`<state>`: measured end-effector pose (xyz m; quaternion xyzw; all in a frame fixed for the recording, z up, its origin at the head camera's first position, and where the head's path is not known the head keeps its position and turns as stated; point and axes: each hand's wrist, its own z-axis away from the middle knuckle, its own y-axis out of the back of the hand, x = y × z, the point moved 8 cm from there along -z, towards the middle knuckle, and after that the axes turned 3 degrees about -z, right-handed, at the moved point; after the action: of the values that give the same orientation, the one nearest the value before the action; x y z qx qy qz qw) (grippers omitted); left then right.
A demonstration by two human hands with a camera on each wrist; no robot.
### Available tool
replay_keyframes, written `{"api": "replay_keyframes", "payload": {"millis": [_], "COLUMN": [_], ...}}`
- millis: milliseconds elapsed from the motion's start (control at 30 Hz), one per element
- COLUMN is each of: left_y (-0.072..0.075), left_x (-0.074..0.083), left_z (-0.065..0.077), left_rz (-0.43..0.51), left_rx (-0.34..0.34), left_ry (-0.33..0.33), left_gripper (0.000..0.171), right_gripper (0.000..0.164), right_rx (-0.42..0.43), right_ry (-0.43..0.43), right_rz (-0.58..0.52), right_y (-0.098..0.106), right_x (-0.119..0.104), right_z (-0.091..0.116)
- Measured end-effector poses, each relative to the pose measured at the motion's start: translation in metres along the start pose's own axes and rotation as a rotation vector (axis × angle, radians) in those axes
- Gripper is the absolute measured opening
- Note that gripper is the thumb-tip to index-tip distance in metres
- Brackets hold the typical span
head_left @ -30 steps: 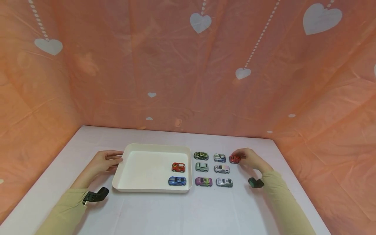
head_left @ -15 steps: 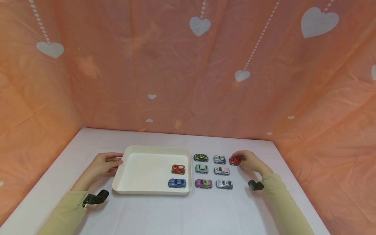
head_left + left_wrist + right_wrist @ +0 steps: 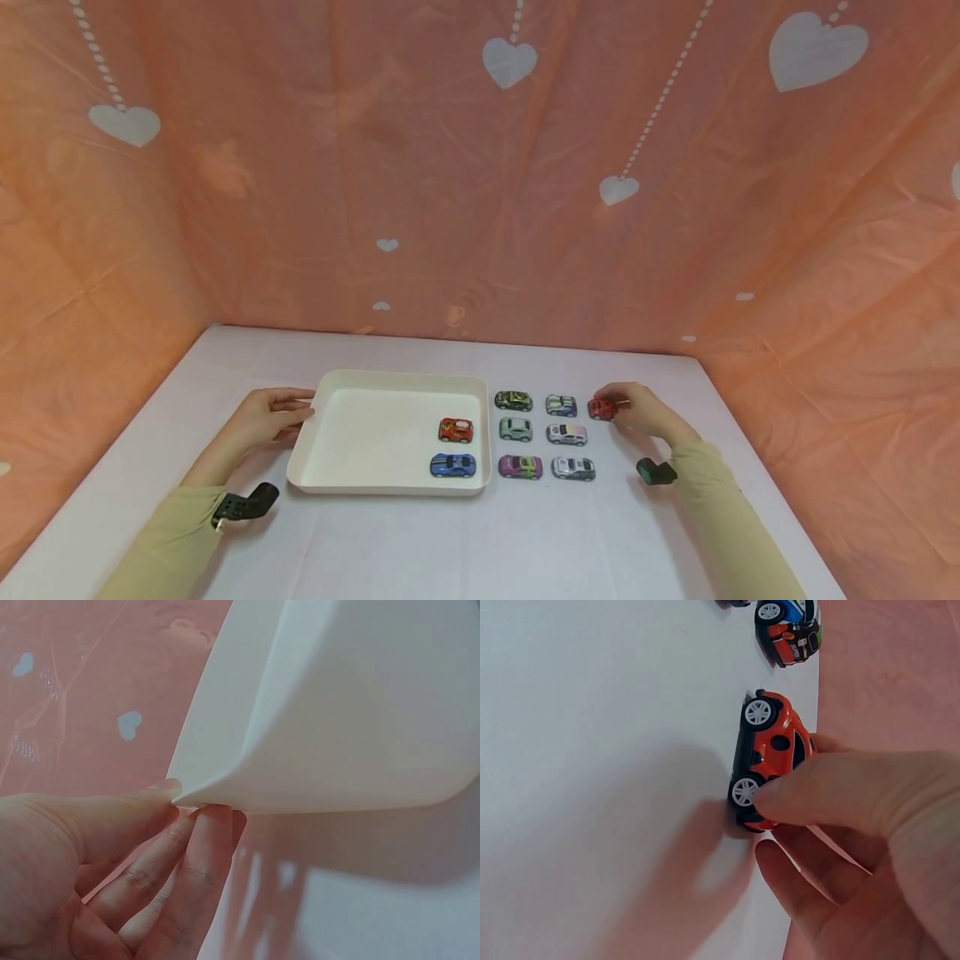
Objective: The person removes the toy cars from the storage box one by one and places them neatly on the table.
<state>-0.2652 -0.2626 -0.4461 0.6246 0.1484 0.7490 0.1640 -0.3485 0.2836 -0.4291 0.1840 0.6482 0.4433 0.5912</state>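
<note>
My left hand pinches the left rim of a white tray between thumb and fingers. In the left wrist view the thumb lies on the edge of the tray and fingers are under it. A red toy car and a blue toy car sit inside the tray, near its right side. At the far right of the toys, my right hand grips a red toy car with black spots by its rear end, thumb on the near side. Its wheels are at or very near the table.
Several toy cars stand in two columns right of the tray, among them a camouflage car, a purple car, a silver car and a white-and-blue car. An orange curtain encloses the white table on the back and sides.
My right hand and the spotted red car have shifted slightly to the right, away from the white-and-blue car. The left hand keeps its hold on the tray, which has not moved.
</note>
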Motion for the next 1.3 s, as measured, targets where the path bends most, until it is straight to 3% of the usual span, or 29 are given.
{"api": "replay_keyframes", "payload": {"millis": [233, 400, 533, 767, 967, 1167, 1300], "left_y": [0.001, 0.0, 0.001, 0.001, 0.002, 0.002, 0.001], "left_x": [0.0, 0.0, -0.001, 0.0, -0.002, -0.004, -0.002], "left_z": [0.001, 0.0, 0.0, -0.001, -0.003, -0.004, -0.003], "left_rz": [0.004, -0.004, -0.013, -0.029, -0.04, -0.042, -0.048], "left_rx": [-0.001, 0.0, 0.001, 0.005, 0.01, 0.013, 0.007], "left_ry": [0.006, 0.011, 0.015, 0.02, 0.024, 0.018, 0.004], "left_gripper": [0.046, 0.046, 0.047, 0.046, 0.047, 0.046, 0.046], "right_gripper": [0.045, 0.039, 0.035, 0.035, 0.035, 0.037, 0.037], "right_rx": [-0.001, 0.016, 0.034, 0.049, 0.036, -0.003, -0.027], "right_ry": [0.007, 0.092, 0.185, 0.189, 0.259, 0.381, 0.405], "right_rz": [0.011, 0.001, 0.018, -0.009, -0.025, -0.078, -0.097], "right_y": [0.002, 0.01, 0.017, 0.021, 0.014, 0.005, -0.001], "right_x": [-0.004, -0.017, -0.032, -0.059, -0.091, -0.123, -0.14], "right_z": [0.0, 0.004, 0.006, 0.008, 0.006, 0.004, 0.0]}}
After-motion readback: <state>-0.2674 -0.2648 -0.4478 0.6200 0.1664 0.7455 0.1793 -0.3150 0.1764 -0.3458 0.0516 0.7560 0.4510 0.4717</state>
